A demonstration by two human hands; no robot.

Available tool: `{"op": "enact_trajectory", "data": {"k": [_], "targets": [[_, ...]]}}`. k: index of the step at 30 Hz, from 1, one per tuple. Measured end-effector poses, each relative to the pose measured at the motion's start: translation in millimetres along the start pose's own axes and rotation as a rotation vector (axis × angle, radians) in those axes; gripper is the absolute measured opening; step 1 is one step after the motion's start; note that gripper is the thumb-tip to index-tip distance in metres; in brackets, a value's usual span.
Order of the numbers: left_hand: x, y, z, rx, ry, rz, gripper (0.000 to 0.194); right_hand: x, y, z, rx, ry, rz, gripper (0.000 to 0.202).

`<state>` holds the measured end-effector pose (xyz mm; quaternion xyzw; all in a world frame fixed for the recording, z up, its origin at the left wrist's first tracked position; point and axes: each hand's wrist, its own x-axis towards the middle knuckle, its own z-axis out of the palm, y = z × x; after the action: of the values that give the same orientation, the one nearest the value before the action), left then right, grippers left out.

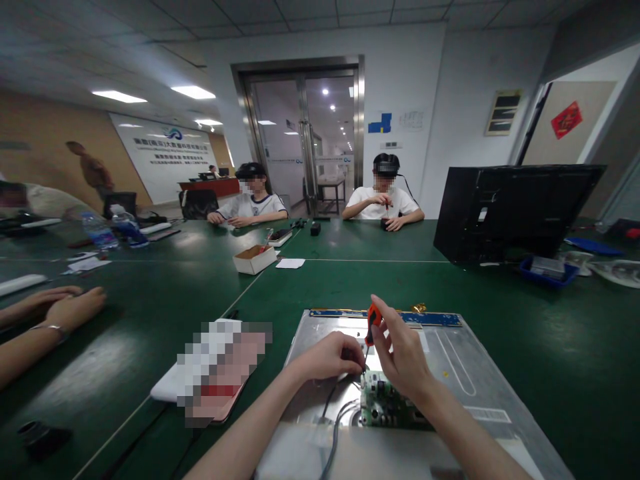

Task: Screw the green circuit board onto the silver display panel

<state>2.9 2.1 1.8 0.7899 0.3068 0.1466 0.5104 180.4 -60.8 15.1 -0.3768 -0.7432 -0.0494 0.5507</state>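
Note:
A screwdriver [372,323] with a red and black handle stands nearly upright in my right hand [404,347], thumb and fingers closed around the handle. Its shaft points down to the far left corner of a green circuit board [383,400]. Close to the tip, my left hand [334,355] has its fingertips pinched together; what lies between them is hidden. The board sits on the metal back of a flat display panel [450,373], partly covered by my right forearm. Grey cables [336,433] run from the board's left side towards me.
Left of the panel lie a white object and a pink phone-like item [235,387], partly blurred. A black monitor [515,213] stands at right beside a blue tray [549,272]. An open white box [254,259] sits farther off. Another person's hands [75,310] rest at left; two people sit opposite.

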Motion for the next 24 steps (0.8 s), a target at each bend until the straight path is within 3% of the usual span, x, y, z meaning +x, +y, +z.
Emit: {"op": "enact_trajectory", "data": {"k": [11,24], "targets": [[-2.4,4.1,0.0,0.029,0.018,0.002,0.01,-0.2,5.8,2.5,-0.054,0.056,-0.002,0.033],[-2.1,3.6,-0.5,0.054,0.022,-0.007,0.011,1.4,0.4,0.7,-0.02,0.038,0.029,0.037]]}}
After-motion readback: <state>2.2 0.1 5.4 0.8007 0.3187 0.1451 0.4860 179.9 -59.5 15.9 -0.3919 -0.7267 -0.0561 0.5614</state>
